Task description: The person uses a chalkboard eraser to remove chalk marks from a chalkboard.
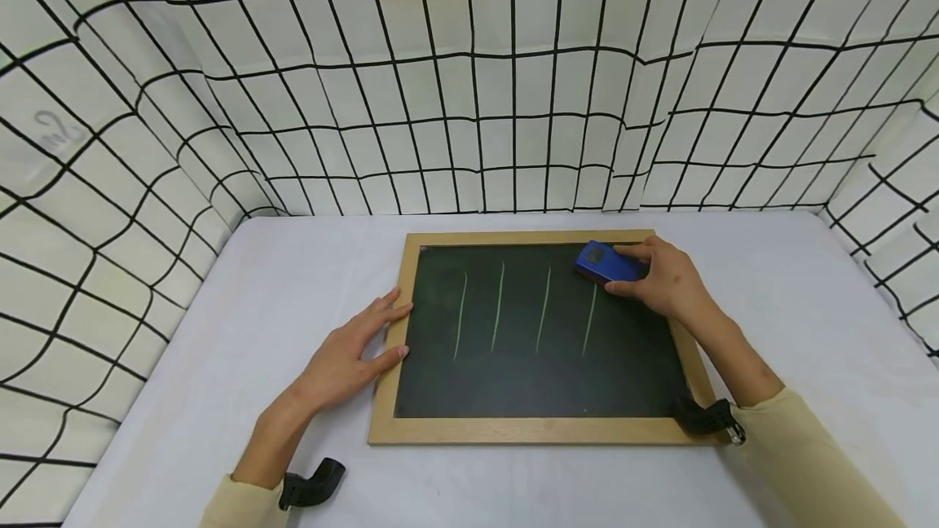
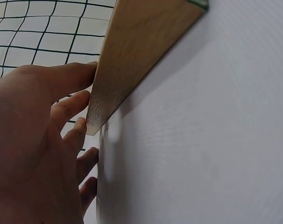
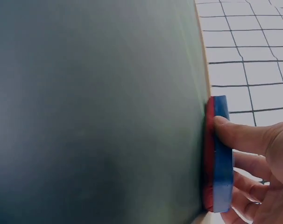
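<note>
A small chalkboard (image 1: pixel 528 381) in a light wooden frame lies on the white table, with several thin upright chalk lines drawn across its upper half. My right hand (image 1: pixel 666 277) grips a blue board eraser (image 1: pixel 612 264) between thumb and fingers at the board's upper right. In the right wrist view the red underside (image 3: pixel 209 158) of the eraser lies against the board. It covers the top of the rightmost chalk line in the head view. My left hand (image 1: pixel 352 357) rests on the left side of the wooden frame (image 2: pixel 127 51), fingers spread and fingertips over its edge.
White walls with a black wire-like grid (image 1: pixel 477 88) rise behind and at both sides of the table. A white cloth (image 1: pixel 308 267) covers the tabletop around the board. Each wrist wears a black strap device, such as the left one (image 1: pixel 314 483).
</note>
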Demonstrator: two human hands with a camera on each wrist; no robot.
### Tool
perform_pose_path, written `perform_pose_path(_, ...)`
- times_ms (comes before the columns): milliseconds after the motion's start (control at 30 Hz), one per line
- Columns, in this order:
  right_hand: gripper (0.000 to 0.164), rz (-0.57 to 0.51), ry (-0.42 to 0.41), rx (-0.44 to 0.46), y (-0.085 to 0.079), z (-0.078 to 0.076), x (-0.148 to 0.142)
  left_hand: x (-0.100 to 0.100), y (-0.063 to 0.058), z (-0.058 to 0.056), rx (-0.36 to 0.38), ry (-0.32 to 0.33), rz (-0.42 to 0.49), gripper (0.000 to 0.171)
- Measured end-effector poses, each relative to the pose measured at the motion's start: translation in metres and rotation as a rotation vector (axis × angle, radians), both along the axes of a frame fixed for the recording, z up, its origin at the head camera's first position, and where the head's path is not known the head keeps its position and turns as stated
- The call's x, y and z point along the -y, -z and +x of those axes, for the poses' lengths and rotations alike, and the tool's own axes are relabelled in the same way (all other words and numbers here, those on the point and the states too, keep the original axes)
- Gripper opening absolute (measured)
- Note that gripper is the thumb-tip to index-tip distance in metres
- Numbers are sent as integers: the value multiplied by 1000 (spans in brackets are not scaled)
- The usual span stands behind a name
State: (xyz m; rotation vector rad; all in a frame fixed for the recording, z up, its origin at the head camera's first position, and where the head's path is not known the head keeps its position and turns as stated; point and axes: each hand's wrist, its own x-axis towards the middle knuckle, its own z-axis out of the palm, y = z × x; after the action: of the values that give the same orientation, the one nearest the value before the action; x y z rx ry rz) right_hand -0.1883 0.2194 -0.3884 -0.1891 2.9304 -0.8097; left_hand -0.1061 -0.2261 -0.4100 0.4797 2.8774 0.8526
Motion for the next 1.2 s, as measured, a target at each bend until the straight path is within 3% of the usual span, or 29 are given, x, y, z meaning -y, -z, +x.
perform_pose_path(400,68,27,-86,-24,-3,8,2,2,-1,2,13,-8,7,62)
perform_pose_path(900,66,64,-180,-48,-8,27,4,0,-3,-3,30,-1,16,63)
perform_pose_path(1200,65,73,-237,-51,-7,44,9,-2,-4,0,40,-2,21,63)
